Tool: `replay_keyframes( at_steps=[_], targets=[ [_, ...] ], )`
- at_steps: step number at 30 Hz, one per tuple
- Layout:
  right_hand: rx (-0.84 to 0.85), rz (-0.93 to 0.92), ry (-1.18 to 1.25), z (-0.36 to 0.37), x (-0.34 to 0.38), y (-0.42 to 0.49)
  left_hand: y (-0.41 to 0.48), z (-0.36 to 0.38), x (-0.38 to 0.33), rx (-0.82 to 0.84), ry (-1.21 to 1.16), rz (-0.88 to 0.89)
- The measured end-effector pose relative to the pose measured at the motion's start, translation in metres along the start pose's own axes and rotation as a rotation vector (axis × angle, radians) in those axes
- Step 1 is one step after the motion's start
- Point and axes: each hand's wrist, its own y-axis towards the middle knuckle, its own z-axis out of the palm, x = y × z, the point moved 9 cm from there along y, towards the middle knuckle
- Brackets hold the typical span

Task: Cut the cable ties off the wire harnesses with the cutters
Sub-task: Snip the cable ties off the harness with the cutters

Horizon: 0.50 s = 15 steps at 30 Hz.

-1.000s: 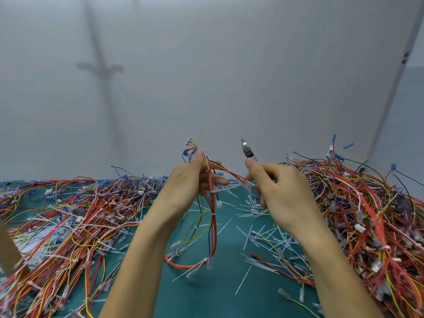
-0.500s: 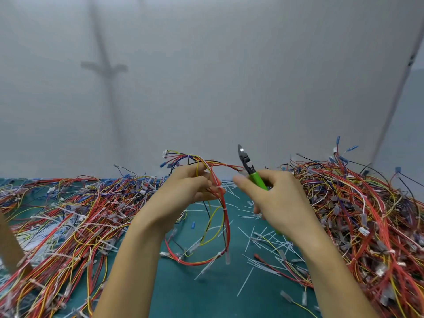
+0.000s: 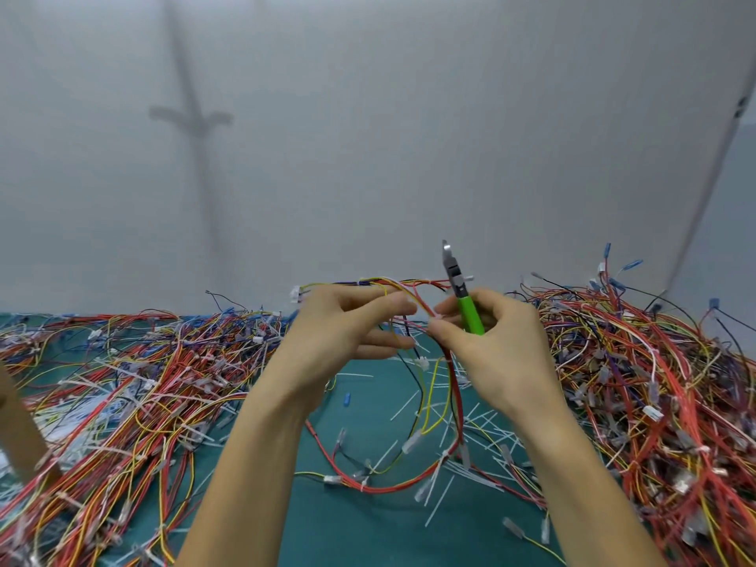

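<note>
Harness point(image 3: 453, 403) wires are pinched at the top by the left hand point(image 3: 339, 333) and by the thumb and forefinger of the right hand point(image 3: 497, 349), so the loop hangs free above the mat point(image 3: 347, 525) for inspection. A white tie point(image 3: 435, 476) appears uncut low on the loop. Cutters point(image 3: 464, 300) are gripped in the right hand's curled fingers, tips pointing up, away from the harness. Offcuts point(image 3: 409, 407) are strewn beneath the harness, and tangled heaps are banked to its left point(image 3: 122, 382) and right point(image 3: 654, 382).

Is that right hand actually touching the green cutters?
Touching. The head view shows the right hand gripping the cutters, fingers curled around the green handle.
</note>
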Motion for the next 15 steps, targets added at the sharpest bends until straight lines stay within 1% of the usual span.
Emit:
replay_keyframes(
  at_steps=[2, 3, 4, 5, 6, 7, 9, 10, 11, 13, 15],
  targets=[
    [-0.042, 0.001, 0.041, -0.004, -0.003, 0.003, 0.000, -0.021, -0.006, -0.232, 0.126, 0.075],
    [-0.057, -0.006, 0.052, -0.006, -0.003, 0.003, -0.001, -0.028, -0.008, -0.309, 0.142, 0.105],
    [-0.069, -0.019, 0.055, -0.008, -0.003, 0.003, -0.001, -0.034, -0.008, -0.354, 0.131, 0.109],
    [-0.078, -0.034, 0.058, -0.010, -0.002, 0.003, 0.000, -0.037, -0.004, -0.365, 0.120, 0.079],
    [-0.085, -0.046, 0.066, -0.012, 0.000, 0.003, 0.001, -0.037, 0.002, -0.334, 0.143, 0.016],
    [-0.093, -0.057, 0.076, -0.014, 0.001, 0.002, 0.003, -0.033, 0.010, -0.262, 0.212, -0.066],
    [-0.105, -0.077, 0.099, -0.017, 0.004, 0.002, 0.004, -0.017, 0.029, -0.055, 0.359, -0.211],
    [-0.110, -0.083, 0.112, -0.018, 0.005, 0.002, 0.004, -0.008, 0.035, 0.034, 0.376, -0.244],
    [-0.112, -0.086, 0.127, -0.019, 0.006, 0.002, 0.004, 0.002, 0.037, 0.102, 0.350, -0.244],
    [-0.111, -0.079, 0.157, -0.020, 0.007, 0.000, 0.005, 0.020, 0.034, 0.211, 0.216, -0.184],
    [-0.110, -0.073, 0.190, -0.020, 0.009, -0.001, 0.005, 0.034, 0.027, 0.257, 0.071, -0.105]
  ],
)
